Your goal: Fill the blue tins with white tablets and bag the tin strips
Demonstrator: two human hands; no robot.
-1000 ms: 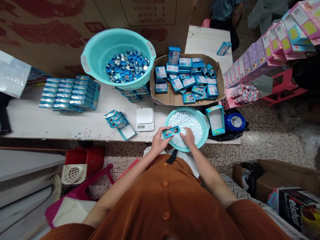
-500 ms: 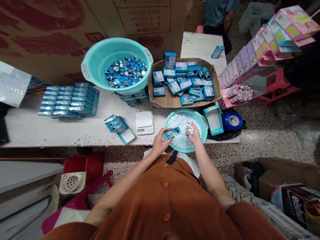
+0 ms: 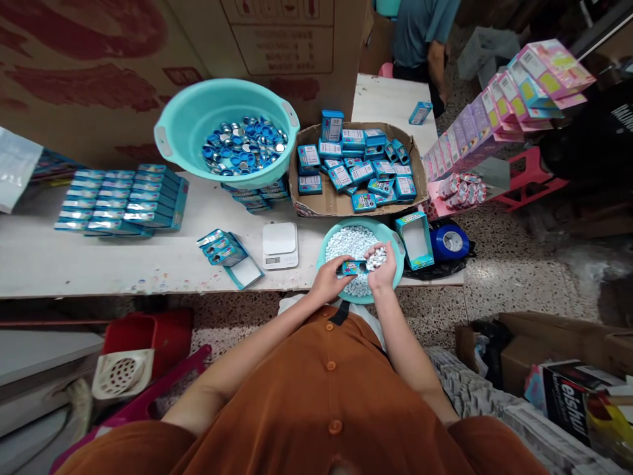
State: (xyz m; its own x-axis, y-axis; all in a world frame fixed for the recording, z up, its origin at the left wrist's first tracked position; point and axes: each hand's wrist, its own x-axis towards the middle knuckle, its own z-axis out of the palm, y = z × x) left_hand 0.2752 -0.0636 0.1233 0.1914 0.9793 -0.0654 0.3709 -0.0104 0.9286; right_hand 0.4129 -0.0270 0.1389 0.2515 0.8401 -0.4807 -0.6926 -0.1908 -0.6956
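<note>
My left hand (image 3: 330,280) grips a small blue box (image 3: 353,267) by its ends, over a turquoise basin (image 3: 400,260) of small white pellets (image 3: 349,241). The box lies on its side, its right end toward my right hand (image 3: 384,272). That hand is cupped palm up around a heap of white pellets (image 3: 376,257), close against the box. Left of the basin on the table is a white scale (image 3: 279,239). Beyond it, a cardboard tray (image 3: 326,203) holds several blue boxes (image 3: 362,173).
A larger turquoise basin (image 3: 182,119) of metal-and-blue caps stands behind the scale. Stacked blue boxes (image 3: 119,201) are at the left. An open carton (image 3: 416,241) and blue tape roll (image 3: 451,240) lie right of the pellets. A person (image 3: 425,39) is at the back.
My right hand has turned palm up with its pellets and come against the box. The box in my left hand is now more level. The whole view has shifted slightly.
</note>
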